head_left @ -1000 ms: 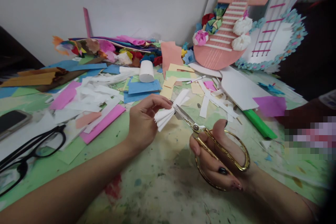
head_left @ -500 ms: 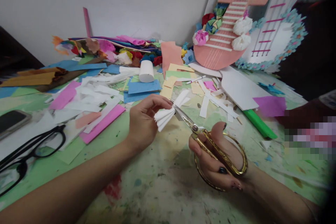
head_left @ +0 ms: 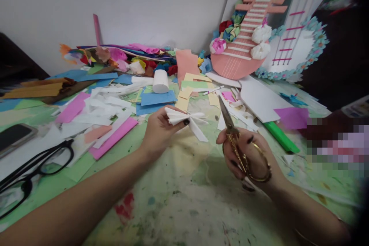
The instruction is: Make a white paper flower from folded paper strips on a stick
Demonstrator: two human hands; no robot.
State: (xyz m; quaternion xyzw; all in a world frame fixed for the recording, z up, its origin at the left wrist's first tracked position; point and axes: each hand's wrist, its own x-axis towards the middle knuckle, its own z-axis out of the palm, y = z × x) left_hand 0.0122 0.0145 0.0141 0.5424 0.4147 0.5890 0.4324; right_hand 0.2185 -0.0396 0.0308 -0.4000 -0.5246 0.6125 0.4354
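My left hand point(head_left: 160, 128) is closed on a pleated white paper piece point(head_left: 197, 121), pinched near its middle between thumb and fingers. The folds fan out on both sides of the pinch, and one strip hangs down to the right. My right hand point(head_left: 249, 157) grips gold-handled scissors point(head_left: 230, 123), with fingers through the loops. Their blades point up and look closed, apart from the paper. Part of the lower loop is hidden by my fingers.
White paper strips point(head_left: 105, 105) and pink paper point(head_left: 115, 138) lie to the left, by black glasses point(head_left: 52, 161) and a phone point(head_left: 17, 138). A white roll point(head_left: 160, 81) stands behind my left hand. Paper instruments point(head_left: 239, 61) lean at the back right; a green roll point(head_left: 281, 136) lies below them.
The scissors have come off the paper, moved right and swung upright, their blades now together. My left hand has turned the pleated paper, so its thumb shows on the near side.
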